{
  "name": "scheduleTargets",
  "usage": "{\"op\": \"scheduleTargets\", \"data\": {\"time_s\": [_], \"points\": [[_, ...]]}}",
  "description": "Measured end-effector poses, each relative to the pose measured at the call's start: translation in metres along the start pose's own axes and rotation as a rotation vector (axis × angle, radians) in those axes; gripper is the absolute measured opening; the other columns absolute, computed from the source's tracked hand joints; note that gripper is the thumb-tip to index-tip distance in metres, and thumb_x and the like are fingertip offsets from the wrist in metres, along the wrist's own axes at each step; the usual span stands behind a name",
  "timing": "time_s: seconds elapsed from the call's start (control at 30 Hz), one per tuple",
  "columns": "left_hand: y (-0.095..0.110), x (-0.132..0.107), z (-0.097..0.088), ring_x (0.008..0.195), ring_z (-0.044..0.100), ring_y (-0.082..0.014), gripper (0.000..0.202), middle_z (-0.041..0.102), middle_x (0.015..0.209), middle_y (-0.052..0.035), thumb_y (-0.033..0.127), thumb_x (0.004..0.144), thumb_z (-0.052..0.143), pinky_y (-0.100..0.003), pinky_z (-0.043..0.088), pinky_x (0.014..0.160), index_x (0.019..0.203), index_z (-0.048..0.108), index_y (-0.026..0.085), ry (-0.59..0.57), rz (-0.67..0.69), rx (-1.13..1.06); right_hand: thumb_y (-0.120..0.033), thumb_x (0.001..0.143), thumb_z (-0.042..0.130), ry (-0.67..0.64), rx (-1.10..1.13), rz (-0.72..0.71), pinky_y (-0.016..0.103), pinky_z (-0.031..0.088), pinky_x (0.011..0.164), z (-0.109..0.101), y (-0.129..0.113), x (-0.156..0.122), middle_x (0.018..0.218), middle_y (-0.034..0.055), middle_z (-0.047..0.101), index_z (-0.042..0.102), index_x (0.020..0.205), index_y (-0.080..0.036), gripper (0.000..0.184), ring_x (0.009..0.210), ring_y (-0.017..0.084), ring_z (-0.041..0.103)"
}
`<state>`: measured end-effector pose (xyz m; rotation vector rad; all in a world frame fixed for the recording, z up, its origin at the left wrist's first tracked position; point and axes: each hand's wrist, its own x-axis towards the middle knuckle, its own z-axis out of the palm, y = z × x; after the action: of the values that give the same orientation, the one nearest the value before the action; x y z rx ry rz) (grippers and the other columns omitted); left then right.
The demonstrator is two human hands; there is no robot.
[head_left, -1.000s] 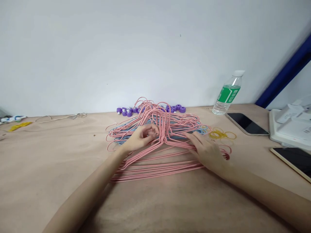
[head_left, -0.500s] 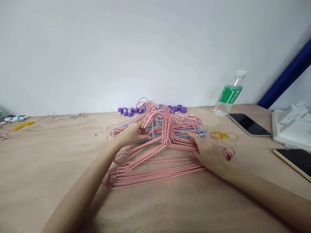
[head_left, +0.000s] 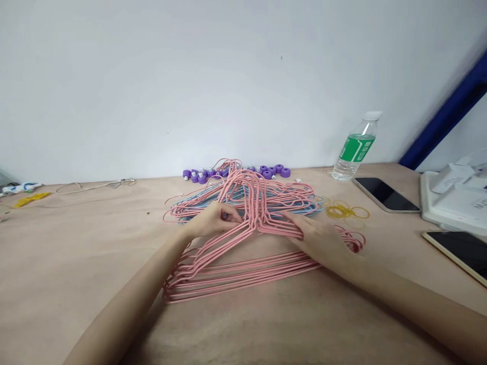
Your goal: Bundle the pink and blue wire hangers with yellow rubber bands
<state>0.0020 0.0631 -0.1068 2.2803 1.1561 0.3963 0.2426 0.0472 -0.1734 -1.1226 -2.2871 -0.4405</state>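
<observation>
Pink hangers (head_left: 251,215) sit bunched left of the bottle (head_left: 356,147) and nearer to us. Our right hand (head_left: 323,241), also nearer than the bottle, clamps their right shoulders between thumb and fingers. Our left hand (head_left: 211,219), farther left, curls beside their necks; we cannot tell whether it grips. Behind the bottle, the table (head_left: 243,329) ends at the wall (head_left: 243,76); it spreads widest leftward, while a phone (head_left: 386,194) narrows our room just right of the bottle.

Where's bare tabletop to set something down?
Tabletop is mostly bare between the left forearm and yellow strands, and nearside of the front pink hangers. Crowded: behind, with piled hangers and purple round pieces; right, phones and water bottle.
</observation>
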Motion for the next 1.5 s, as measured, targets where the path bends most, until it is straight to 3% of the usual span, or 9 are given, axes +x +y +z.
{"op": "scheduleTargets", "data": {"time_s": [0.2, 0.37, 0.53, 0.63, 0.73, 0.9, 1.1, 1.23, 1.5], "points": [[0.000, 0.001, -0.002, 0.069, 0.057, -0.0124, 0.019, 0.065, 0.077, -0.0037, 0.022, 0.079, 0.046, -0.020, 0.044, 0.062, 0.074, 0.063, 0.014, -0.037, -0.005, 0.047, -0.005, 0.067, 0.049, -0.038, -0.068, 0.029, 0.023, 0.041, 0.044, -0.005, -0.004, 0.000, 0.076, 0.0028, 0.067, 0.063, 0.086, -0.016, 0.026, 0.057, 0.015, 0.062], [0.007, 0.000, -0.002, 0.067, 0.055, -0.0209, 0.021, 0.057, 0.063, -0.0049, 0.029, 0.080, 0.049, -0.033, 0.044, 0.064, 0.068, 0.057, 0.015, 0.199, -0.265, 0.365, -0.014, 0.072, 0.053, 0.007, -0.113, 0.047, 0.022, 0.034, 0.043, -0.006, -0.004, 0.000, 0.071, 0.0014, 0.063, 0.063, 0.077, -0.019, 0.012, 0.052, 0.013, 0.056], [0.022, -0.007, 0.012, 0.094, 0.050, -0.0393, 0.014, 0.057, 0.092, -0.0220, 0.019, 0.076, 0.052, -0.046, 0.044, 0.067, 0.078, 0.061, 0.009, 0.318, -0.460, 0.582, -0.015, 0.074, 0.050, 0.078, -0.120, 0.026, 0.022, 0.030, 0.043, -0.009, -0.004, 0.001, 0.060, 0.0000, 0.056, 0.058, 0.061, -0.020, 0.016, 0.051, 0.012, 0.051], [0.020, -0.007, 0.017, 0.092, 0.054, -0.0352, 0.032, 0.059, 0.093, -0.0212, 0.000, 0.073, 0.040, -0.046, 0.044, 0.073, 0.098, 0.058, 0.007, 0.310, -0.434, 0.599, -0.011, 0.070, 0.051, 0.123, -0.067, -0.015, 0.022, 0.034, 0.049, -0.010, -0.001, 0.004, 0.060, 0.0010, 0.055, 0.058, 0.058, -0.019, 0.016, 0.056, 0.013, 0.050], [0.009, -0.002, 0.017, 0.085, 0.058, -0.0290, 0.043, 0.063, 0.086, -0.0155, -0.006, 0.070, 0.035, -0.044, 0.042, 0.078, 0.105, 0.055, 0.009, 0.305, -0.354, 0.556, -0.009, 0.067, 0.051, 0.137, -0.024, -0.064, 0.028, 0.041, 0.059, -0.006, 0.004, 0.006, 0.072, 0.0048, 0.056, 0.059, 0.058, -0.019, 0.016, 0.069, 0.018, 0.052], [0.004, 0.003, 0.019, 0.079, 0.060, -0.0189, 0.022, 0.066, 0.084, -0.0041, 0.008, 0.075, 0.047, -0.029, 0.047, 0.073, 0.088, 0.063, 0.018, 0.250, -0.168, 0.384, -0.001, 0.062, 0.041, 0.138, 0.102, -0.076, 0.039, 0.046, 0.074, 0.003, 0.006, 0.005, 0.096, 0.0107, 0.055, 0.061, 0.076, -0.019, 0.031, 0.091, 0.023, 0.052], [0.006, -0.001, 0.016, 0.099, 0.055, -0.0170, 0.020, 0.063, 0.103, -0.0009, 0.022, 0.083, 0.047, -0.030, 0.040, 0.091, 0.096, 0.062, 0.022, 0.187, -0.027, 0.326, 0.003, 0.059, 0.033, 0.080, 0.177, -0.091, 0.036, 0.049, 0.068, 0.005, 0.005, 0.003, 0.083, 0.0082, 0.061, 0.052, 0.101, -0.014, 0.049, 0.080, 0.021, 0.056], [-0.009, 0.002, 0.015, 0.117, 0.040, -0.0239, 0.024, 0.054, 0.118, -0.0068, 0.022, 0.082, 0.048, -0.043, 0.026, 0.102, 0.105, 0.056, 0.021, 0.252, -0.071, 0.435, 0.004, 0.056, 0.032, 0.078, 0.228, -0.073, 0.036, 0.050, 0.071, 0.006, 0.006, 0.002, 0.088, 0.0077, 0.061, 0.048, 0.108, -0.014, 0.058, 0.084, 0.020, 0.057], [-0.023, 0.003, 0.024, 0.104, 0.044, -0.0390, 0.043, 0.049, 0.107, -0.0262, 0.035, 0.076, 0.056, -0.049, 0.037, 0.084, 0.103, 0.046, 0.003, 0.438, -0.375, 0.603, 0.002, 0.055, 0.033, -0.039, 0.230, -0.014, 0.030, 0.050, 0.062, -0.004, 0.007, 0.004, 0.083, 0.0056, 0.065, 0.057, 0.089, -0.018, 0.046, 0.076, 0.018, 0.062]]}}
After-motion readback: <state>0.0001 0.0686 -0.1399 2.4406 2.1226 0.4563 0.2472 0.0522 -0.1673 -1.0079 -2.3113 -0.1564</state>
